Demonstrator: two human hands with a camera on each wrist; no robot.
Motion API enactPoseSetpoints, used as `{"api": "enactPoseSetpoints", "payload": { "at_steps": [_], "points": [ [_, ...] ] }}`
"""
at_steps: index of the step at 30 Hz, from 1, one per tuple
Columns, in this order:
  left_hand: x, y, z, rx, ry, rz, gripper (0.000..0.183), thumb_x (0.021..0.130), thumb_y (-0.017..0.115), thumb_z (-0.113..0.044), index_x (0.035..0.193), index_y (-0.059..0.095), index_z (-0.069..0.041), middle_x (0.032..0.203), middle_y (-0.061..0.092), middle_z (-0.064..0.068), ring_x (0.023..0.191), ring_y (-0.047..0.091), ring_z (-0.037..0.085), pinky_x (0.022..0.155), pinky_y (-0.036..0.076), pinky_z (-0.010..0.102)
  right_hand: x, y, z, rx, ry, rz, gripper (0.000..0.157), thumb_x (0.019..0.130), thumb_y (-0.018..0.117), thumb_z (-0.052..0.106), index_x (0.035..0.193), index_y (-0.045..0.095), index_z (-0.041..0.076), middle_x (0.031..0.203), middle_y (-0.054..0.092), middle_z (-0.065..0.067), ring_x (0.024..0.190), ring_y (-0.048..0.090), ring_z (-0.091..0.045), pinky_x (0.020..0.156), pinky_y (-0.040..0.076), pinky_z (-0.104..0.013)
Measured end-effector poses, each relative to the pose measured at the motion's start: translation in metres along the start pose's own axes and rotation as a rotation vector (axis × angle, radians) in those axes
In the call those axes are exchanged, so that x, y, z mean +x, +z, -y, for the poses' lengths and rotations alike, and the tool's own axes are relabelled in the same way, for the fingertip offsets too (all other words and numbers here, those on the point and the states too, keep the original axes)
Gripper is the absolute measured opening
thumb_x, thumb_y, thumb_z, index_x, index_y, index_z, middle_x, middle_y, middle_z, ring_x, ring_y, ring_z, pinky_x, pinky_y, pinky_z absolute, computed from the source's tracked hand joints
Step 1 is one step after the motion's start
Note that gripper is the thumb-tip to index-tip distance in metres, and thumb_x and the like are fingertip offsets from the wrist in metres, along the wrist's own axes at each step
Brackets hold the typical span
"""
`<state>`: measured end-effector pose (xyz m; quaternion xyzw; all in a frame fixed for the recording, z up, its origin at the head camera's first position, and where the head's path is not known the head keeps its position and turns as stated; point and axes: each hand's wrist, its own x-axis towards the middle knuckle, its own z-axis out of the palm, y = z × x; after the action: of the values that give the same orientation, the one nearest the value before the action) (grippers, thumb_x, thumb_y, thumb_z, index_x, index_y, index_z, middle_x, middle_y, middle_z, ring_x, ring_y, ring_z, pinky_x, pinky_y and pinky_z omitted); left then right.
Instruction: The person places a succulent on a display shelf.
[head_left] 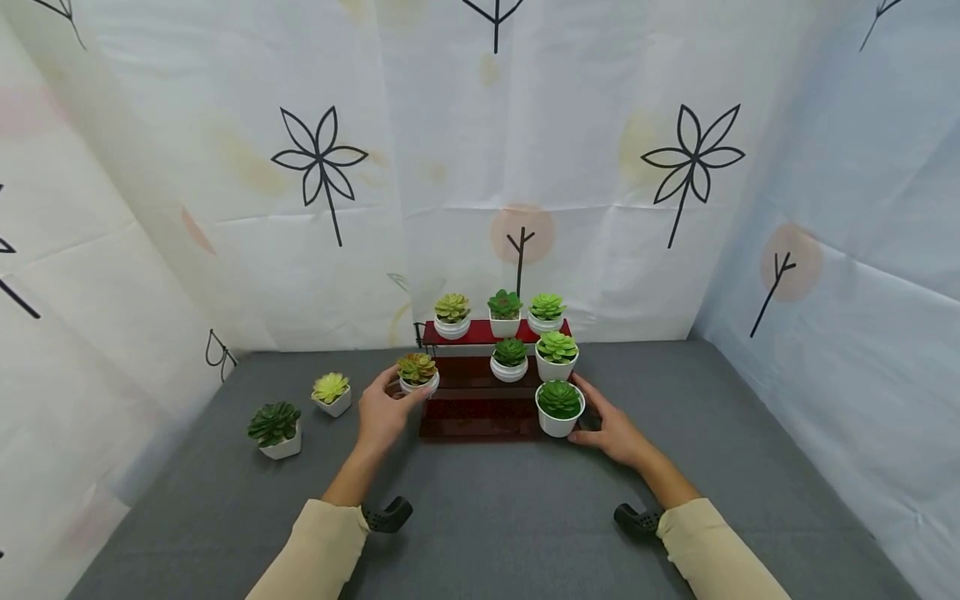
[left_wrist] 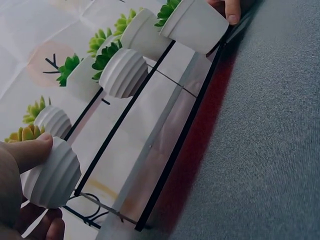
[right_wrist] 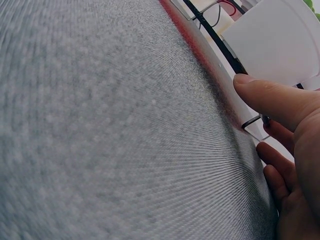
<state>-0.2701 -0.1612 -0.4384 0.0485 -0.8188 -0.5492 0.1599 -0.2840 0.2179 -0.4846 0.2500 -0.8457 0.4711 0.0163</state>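
Note:
My left hand [head_left: 384,414] pinches a white ribbed pot with an orange-green succulent [head_left: 417,370], thumb in front and fingers behind. It is held at the left end of a dark red tiered plant stand [head_left: 480,421]. In the left wrist view, the ribbed pot [left_wrist: 52,175] overlaps the stand's black frame. My right hand [head_left: 618,433] grips the stand's lower right corner, its thumb [right_wrist: 270,97] by the front bar and the other fingers round the side. Beside it, a dark green succulent in a white pot [head_left: 558,410] sits on the lowest tier.
The middle tier bears a dark green succulent [head_left: 509,361] and a bright green one [head_left: 557,357]. Three potted succulents line the top tier [head_left: 480,332]. On the grey table to the left stand a yellow-green succulent [head_left: 332,393] and a dark green one [head_left: 276,430]. White patterned cloth surrounds the table.

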Motion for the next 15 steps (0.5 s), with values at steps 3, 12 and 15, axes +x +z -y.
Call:
{"api": "enactPoseSetpoints", "payload": {
  "at_steps": [3, 12, 15],
  "points": [
    [0.001, 0.006, -0.003, 0.021, 0.006, 0.01, 0.072, 0.08, 0.082, -0.025, 0.14, 0.05, -0.001, 0.128, 0.058, 0.021, 0.109, 0.061, 0.033, 0.086, 0.051, 0.047, 0.0, 0.001, 0.003, -0.01, -0.005, -0.008, 0.095, 0.078, 0.08, 0.005, 0.154, 0.023, 0.005, 0.149, 0.035, -0.026, 0.134, 0.035, -0.045, 0.104, 0.026, -0.064],
    [0.008, 0.018, -0.009, 0.035, 0.048, 0.056, 0.069, 0.08, 0.082, -0.027, 0.137, 0.053, -0.002, 0.121, 0.061, 0.02, 0.107, 0.061, 0.031, 0.083, 0.052, 0.045, 0.0, -0.001, -0.001, -0.026, 0.016, -0.015, 0.096, 0.077, 0.081, 0.007, 0.155, 0.024, 0.01, 0.148, 0.039, -0.023, 0.132, 0.039, -0.043, 0.104, 0.028, -0.063],
    [0.01, 0.019, -0.009, 0.029, 0.045, 0.055, 0.068, 0.08, 0.082, -0.026, 0.137, 0.054, -0.003, 0.121, 0.061, 0.019, 0.107, 0.061, 0.03, 0.084, 0.052, 0.045, 0.0, -0.001, -0.002, -0.008, 0.009, -0.009, 0.096, 0.077, 0.082, 0.011, 0.155, 0.025, 0.011, 0.149, 0.038, -0.022, 0.133, 0.039, -0.042, 0.104, 0.028, -0.063]
  ]
}}
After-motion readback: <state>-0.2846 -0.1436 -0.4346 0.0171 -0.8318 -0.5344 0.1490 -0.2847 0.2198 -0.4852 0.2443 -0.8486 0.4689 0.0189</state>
